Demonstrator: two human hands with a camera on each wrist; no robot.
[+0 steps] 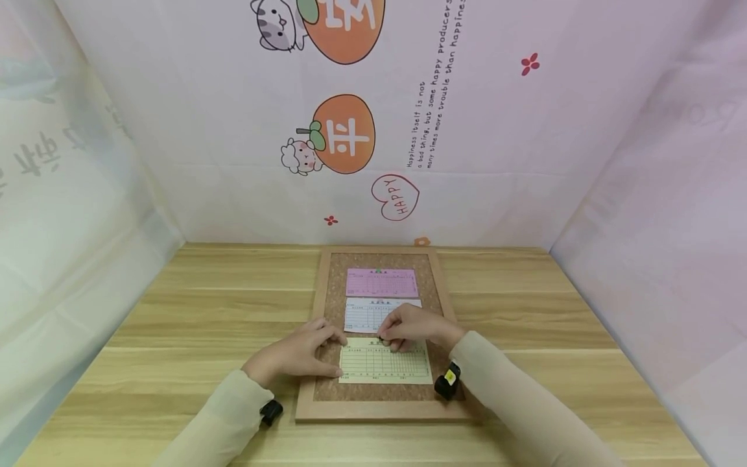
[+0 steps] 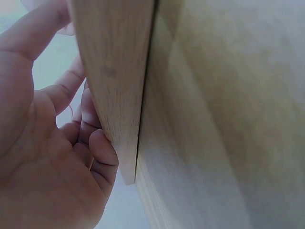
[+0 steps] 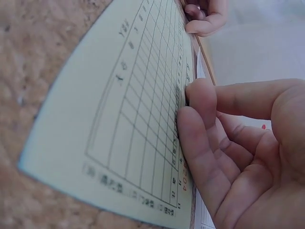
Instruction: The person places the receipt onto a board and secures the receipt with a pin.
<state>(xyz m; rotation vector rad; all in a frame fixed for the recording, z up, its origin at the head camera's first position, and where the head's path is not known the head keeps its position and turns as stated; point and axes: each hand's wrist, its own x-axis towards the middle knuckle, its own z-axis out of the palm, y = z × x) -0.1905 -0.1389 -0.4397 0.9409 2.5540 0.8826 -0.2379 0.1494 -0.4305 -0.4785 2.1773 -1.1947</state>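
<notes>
A pale yellow printed form [image 1: 373, 364] lies on the cork board [image 1: 379, 394], lowest of three forms. My right hand [image 1: 408, 326] pinches a small dark push pin [image 1: 382, 338] at the middle of this form's top edge. Seen from the right wrist, the fingertips [image 3: 190, 121] are right at that edge and mostly hide the pin. My left hand [image 1: 297, 352] spans the form's left side, thumb near the lower corner and fingertips at the upper one. In the left wrist view, its other fingers curl beside the board's wooden frame [image 2: 114, 71].
Above the yellow form lie a light blue form [image 1: 358, 316], partly covered by the right hand, and a pink form [image 1: 382, 284] with a green pin [image 1: 378, 271] at its top. The board rests on a wood-grain table [image 1: 233, 292] enclosed by printed white cloth walls [image 1: 478, 194].
</notes>
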